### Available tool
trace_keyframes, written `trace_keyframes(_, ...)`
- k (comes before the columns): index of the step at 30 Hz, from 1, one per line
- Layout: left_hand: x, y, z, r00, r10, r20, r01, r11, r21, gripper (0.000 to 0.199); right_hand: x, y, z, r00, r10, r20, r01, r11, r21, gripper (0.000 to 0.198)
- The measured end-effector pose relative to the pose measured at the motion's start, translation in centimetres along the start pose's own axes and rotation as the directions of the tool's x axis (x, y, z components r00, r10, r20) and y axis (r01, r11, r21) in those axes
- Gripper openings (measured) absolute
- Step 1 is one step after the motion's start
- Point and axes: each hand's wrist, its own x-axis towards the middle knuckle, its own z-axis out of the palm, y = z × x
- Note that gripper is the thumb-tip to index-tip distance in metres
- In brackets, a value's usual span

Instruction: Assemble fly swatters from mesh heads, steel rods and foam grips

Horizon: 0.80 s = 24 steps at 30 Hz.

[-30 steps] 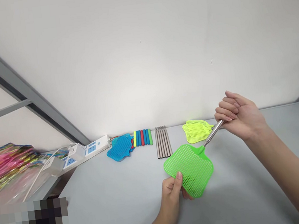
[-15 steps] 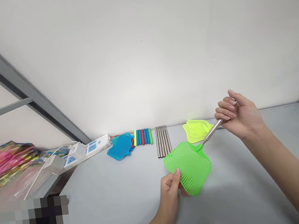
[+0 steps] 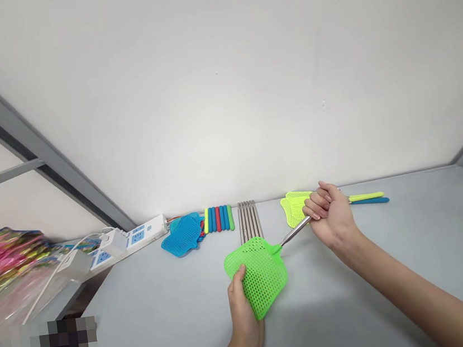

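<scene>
My left hand (image 3: 242,310) pinches the lower left edge of a bright green fly swatter head (image 3: 267,279), thumb on top. From the head's neck a metal rod (image 3: 295,232) slants up to the right, and my right hand (image 3: 330,215) is closed around it. The rod's far end is hidden by that hand. Behind the right hand lie yellow-green swatter heads (image 3: 293,211), with a yellow handle (image 3: 367,196) and a blue handle (image 3: 370,201) to their right. Several loose metal rods (image 3: 249,219) lie side by side, partly covered by the green head.
Several coloured handle grips (image 3: 219,219) lie in a row near the wall. Left of them are blue swatter heads (image 3: 183,237), with some red showing beneath. A power strip (image 3: 151,228) with plugs runs along the table's left edge, beside plastic-wrapped colourful goods (image 3: 11,254).
Both hands and the green swatter have shifted left in view. My right hand has come lower and closed more tightly. The yellow and blue handles now show behind it.
</scene>
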Motion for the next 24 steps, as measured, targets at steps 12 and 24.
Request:
trace_keyframes(12, 0.1, 0.4, 0.0, 1.0, -0.004, 0.029, 0.003, 0.998, 0.065, 0.026, 0.4, -0.2, -0.3, 0.997, 0.059, -0.057, -0.058, 0.998, 0.03, 0.041)
trace_keyframes(24, 0.2, 0.7, 0.1, 0.997, -0.009, 0.07, 0.005, 0.998, 0.057, 0.033, 1.0, 0.2, -1.0, 0.996, 0.076, -0.048, -0.075, 0.997, 0.029, 0.036)
